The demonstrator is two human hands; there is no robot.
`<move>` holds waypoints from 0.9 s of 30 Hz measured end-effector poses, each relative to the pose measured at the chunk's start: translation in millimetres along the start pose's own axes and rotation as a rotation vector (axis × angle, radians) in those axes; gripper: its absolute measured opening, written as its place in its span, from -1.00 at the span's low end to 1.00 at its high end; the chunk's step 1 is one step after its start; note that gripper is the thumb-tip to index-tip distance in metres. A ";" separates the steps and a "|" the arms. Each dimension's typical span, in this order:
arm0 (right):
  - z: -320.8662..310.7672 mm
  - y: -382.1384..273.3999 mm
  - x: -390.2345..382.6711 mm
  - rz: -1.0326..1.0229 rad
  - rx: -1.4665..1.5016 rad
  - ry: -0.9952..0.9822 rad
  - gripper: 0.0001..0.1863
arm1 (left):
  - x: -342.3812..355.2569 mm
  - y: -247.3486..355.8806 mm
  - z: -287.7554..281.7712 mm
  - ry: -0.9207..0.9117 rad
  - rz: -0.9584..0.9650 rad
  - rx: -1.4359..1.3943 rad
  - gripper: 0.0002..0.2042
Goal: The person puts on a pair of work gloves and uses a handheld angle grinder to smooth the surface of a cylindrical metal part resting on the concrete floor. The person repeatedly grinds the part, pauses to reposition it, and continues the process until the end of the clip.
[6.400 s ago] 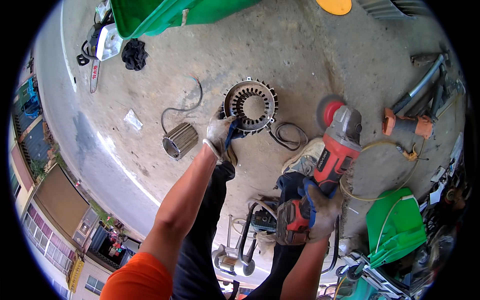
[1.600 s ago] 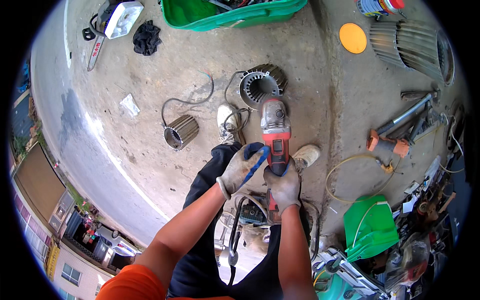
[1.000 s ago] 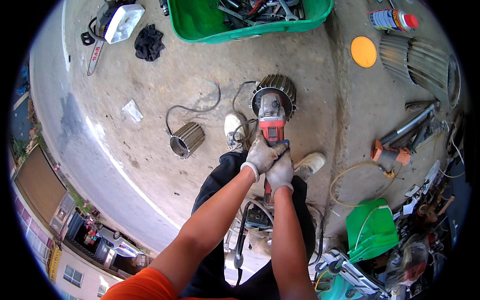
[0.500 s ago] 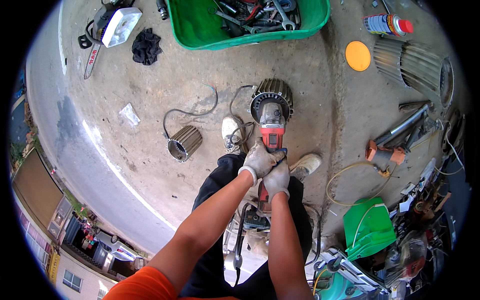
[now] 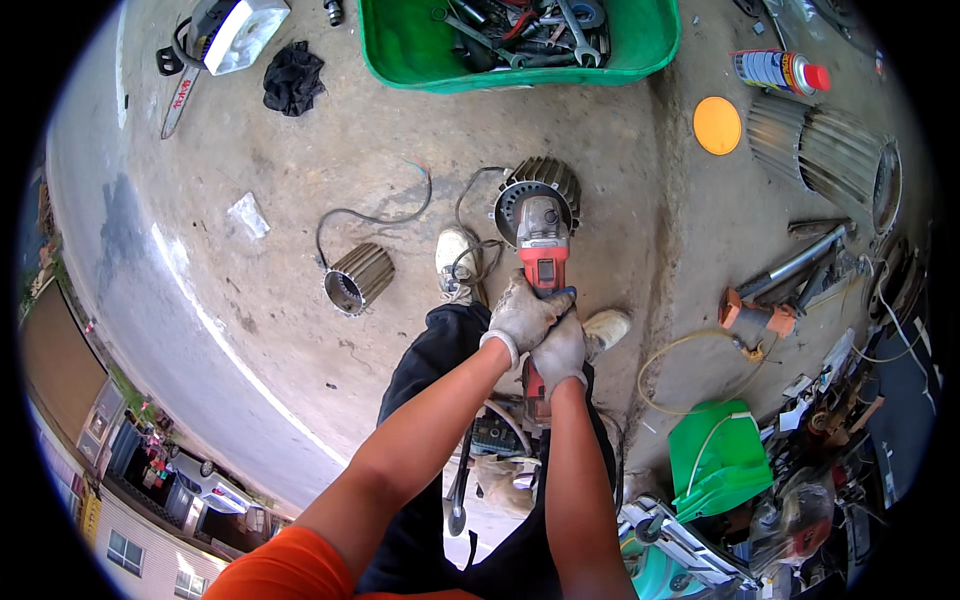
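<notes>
Both of my gloved hands grip a red angle grinder [image 5: 546, 262] with a grey head. My left hand [image 5: 522, 318] is closed round the body, ahead of my right hand [image 5: 562, 352], which wraps round it farther back. The grinder's head lies over the near rim of a finned motor housing [image 5: 550, 180] on the ground, its disc hidden beneath. From that housing a dark cable runs toward my shoe. A smaller finned motor housing [image 5: 360, 278] with its own cable lies on its side to the left.
A green tub [image 5: 520, 78] of wrenches stands at the far side. A chainsaw [image 5: 190, 70] and black cloth [image 5: 293, 78] lie far left. On the right are a spray can [image 5: 782, 72], an orange disc [image 5: 717, 125], a large finned housing [image 5: 825, 150], an orange tool [image 5: 757, 315] and a hose [image 5: 645, 375].
The view has shifted slightly, so the ground things sit a little differently. Both hands keep their hold on the grinder, and its head stays at the housing's rim.
</notes>
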State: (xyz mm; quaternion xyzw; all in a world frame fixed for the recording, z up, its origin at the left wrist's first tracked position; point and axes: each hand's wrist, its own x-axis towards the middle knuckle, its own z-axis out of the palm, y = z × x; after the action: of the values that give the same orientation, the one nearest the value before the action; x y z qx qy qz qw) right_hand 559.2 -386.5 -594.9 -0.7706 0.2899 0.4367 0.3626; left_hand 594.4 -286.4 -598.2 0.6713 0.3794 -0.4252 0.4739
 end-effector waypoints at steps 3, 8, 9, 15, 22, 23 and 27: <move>-0.8 -8.6 5.8 0.014 -0.084 0.012 -0.36 | 8.7 1.5 -1.3 -0.034 0.080 -0.044 -0.33; -14.3 -47.5 8.4 0.054 -0.301 -0.032 -0.38 | 14.8 3.0 -7.1 -0.012 0.070 -0.249 -0.44; -15.9 -46.9 11.9 0.037 -0.341 -0.043 -0.38 | 14.6 3.1 -4.1 0.012 0.086 -0.327 -0.47; -33.8 -51.5 25.8 -0.050 -0.515 -0.107 -0.41 | 28.2 -10.6 12.8 -0.078 0.018 -0.569 -0.66; -63.3 -66.2 33.8 -0.090 -0.803 -0.206 -0.48 | 24.2 -8.2 46.8 0.024 -0.040 -0.979 -0.70; -69.1 -69.4 32.4 -0.085 -0.831 -0.233 -0.49 | 18.3 -5.8 50.6 0.058 -0.062 -0.896 -0.69; -95.1 -58.9 18.5 -0.115 -0.869 -0.208 -0.49 | -15.3 19.2 49.4 -0.024 -0.019 -0.833 -0.60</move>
State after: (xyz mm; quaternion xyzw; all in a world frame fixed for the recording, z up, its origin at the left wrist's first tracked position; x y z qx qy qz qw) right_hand 656.5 -432.6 -559.4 -0.8182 -0.0018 0.5722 0.0563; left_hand 596.2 -340.5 -587.3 0.4136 0.5197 -0.2476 0.7054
